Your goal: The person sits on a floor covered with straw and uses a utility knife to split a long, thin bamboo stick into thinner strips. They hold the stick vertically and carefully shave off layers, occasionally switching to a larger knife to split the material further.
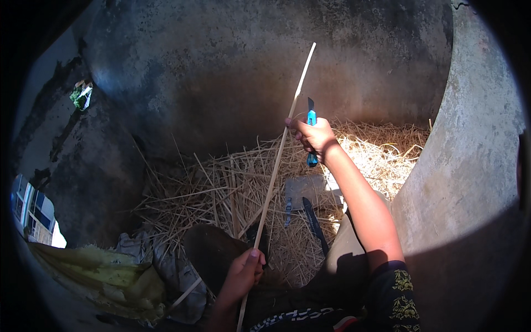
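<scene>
A long, thin, pale wooden stick [275, 171] runs slanting from my lap up toward the far wall. My left hand [243, 272] is closed round its lower part, close to my body. In my right hand [317, 136] is a blue utility knife [312, 117], its dark blade out and pointing up, away from me. The right thumb or fingertip touches the stick's upper part. The blade stands just right of the stick, apart from it. Past the hand, the stick's top end looks whiter than the rest.
Straw and thin sticks [221, 188] cover the floor between curved concrete walls [265, 72]. Before me lie a grey flat piece [304, 189] and a long dark strip [315, 224]. A yellow sack [105, 276] and grey cloth [177, 276] lie at the left.
</scene>
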The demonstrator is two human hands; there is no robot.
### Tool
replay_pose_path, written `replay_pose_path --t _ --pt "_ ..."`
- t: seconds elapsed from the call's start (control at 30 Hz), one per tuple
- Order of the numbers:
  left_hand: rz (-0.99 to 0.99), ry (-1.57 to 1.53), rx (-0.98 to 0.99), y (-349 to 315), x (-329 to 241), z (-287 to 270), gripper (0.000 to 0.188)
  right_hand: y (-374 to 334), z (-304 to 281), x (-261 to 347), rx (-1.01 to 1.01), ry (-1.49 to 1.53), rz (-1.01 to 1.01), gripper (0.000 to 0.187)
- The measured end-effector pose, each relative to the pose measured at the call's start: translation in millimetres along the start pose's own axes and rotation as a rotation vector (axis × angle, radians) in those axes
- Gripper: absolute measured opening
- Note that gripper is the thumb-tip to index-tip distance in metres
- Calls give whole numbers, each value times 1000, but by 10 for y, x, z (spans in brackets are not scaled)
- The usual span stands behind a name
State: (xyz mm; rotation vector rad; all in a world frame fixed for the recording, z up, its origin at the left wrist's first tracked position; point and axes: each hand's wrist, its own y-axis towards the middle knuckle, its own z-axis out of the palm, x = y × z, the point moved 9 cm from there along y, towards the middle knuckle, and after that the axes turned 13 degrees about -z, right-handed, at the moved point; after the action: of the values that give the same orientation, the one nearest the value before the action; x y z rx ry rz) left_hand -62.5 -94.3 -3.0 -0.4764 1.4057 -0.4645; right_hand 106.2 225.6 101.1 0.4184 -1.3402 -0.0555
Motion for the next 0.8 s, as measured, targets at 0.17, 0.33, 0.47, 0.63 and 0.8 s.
replay_pose_path --t 0.17,0.33,0.47,0.63,0.8 --pt "33 -16 -42 45 6 -53 38 -6 19 19 15 -13 13 31" --pt "122 -30 -149 128 -242 -272 30 4 48 -26 39 -10 33 29" --pt "199 -28 -172 309 -654 -335 24 -58 122 48 68 -54 13 27" --pt "311 -217 -26 555 -1192 -272 19 -215 414 21 150 -166 32 30" --pt "326 -346 -6 815 -1144 -290 29 -479 799 -109 283 -212 -18 34"
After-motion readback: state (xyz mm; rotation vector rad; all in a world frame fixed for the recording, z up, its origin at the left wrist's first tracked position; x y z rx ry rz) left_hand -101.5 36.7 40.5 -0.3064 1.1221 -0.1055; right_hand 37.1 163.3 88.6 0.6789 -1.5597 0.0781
